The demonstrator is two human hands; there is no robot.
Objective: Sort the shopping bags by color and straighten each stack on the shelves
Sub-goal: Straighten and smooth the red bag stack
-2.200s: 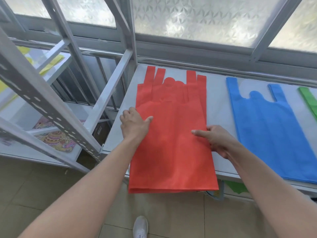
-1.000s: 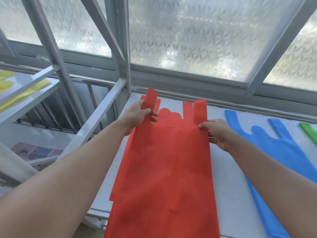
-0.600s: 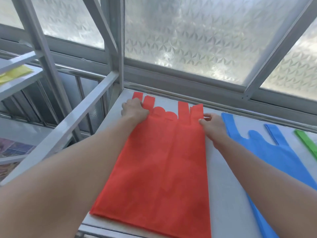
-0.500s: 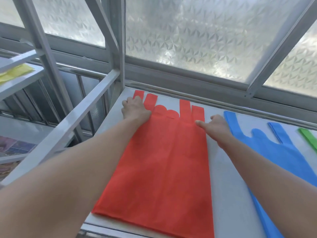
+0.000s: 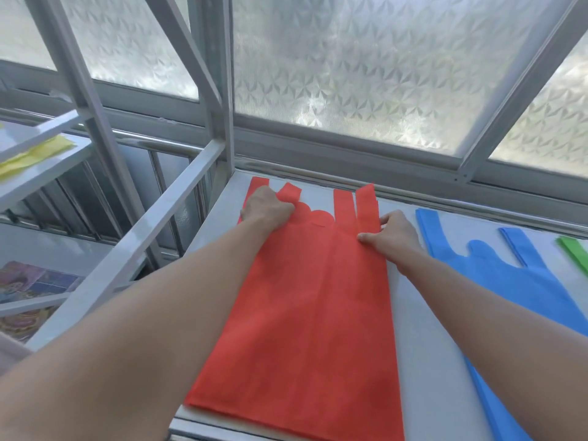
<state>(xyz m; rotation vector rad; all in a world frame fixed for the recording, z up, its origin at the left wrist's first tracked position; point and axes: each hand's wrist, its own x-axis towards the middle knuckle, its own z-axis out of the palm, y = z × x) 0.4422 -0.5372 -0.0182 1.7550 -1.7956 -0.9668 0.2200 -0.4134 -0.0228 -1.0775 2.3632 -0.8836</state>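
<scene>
So, the red bags (image 5: 311, 313) lie flat on the shelf (image 5: 423, 345), with the blue bags (image 5: 509, 281) at their 3 o'clock, and my left hand (image 5: 267, 209) grips the left handles (image 5: 290, 193) while my right hand (image 5: 397, 234) pinches the right edge with curled fingers (image 5: 386, 220), I'd say to square up the stack.

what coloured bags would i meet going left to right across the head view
yellow fabric bags on the white side shelf → red non-woven handled shopping bags → blue non-woven handled shopping bags → green fabric bag, cut off at the right edge
</scene>
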